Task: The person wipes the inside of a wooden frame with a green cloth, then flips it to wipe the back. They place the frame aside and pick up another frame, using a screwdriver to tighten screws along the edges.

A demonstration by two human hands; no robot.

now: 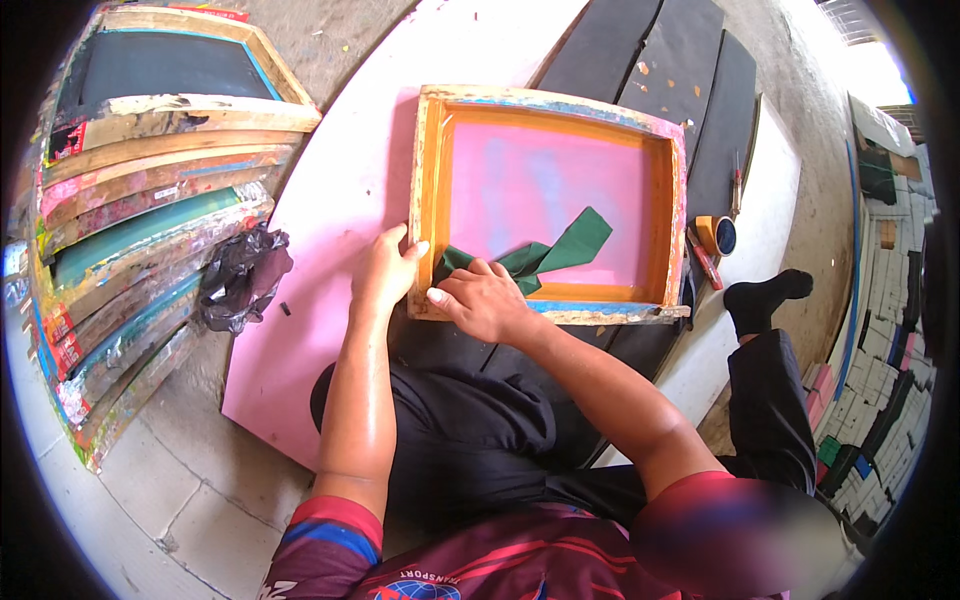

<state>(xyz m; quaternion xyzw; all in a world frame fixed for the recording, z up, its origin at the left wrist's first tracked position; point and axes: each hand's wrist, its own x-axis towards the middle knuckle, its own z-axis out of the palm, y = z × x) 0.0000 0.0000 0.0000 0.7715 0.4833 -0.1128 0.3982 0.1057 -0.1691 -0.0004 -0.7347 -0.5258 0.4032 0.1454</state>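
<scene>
A wooden screen-printing frame [550,101] with paint-stained rails and a pinkish mesh lies in front of me. My left hand [380,270] grips its left rail, thumb on top near the lower left corner; the fingers beneath are partly hidden. Inside that same corner, my right hand [487,302] is closed on a dark green cloth [575,245]. One end of the cloth sticks out to the right across the mesh, and another bit shows beyond my knuckles. Pale bluish smears mark the middle of the mesh.
At left stands a tall stack of similar frames [170,128], with a crumpled black plastic bag [245,277] beside it. A pink board [290,340] and black panels [690,65] lie underneath. Right of the frame are a tape roll [708,232], a red-handled tool [706,265] and my black-socked foot [757,300].
</scene>
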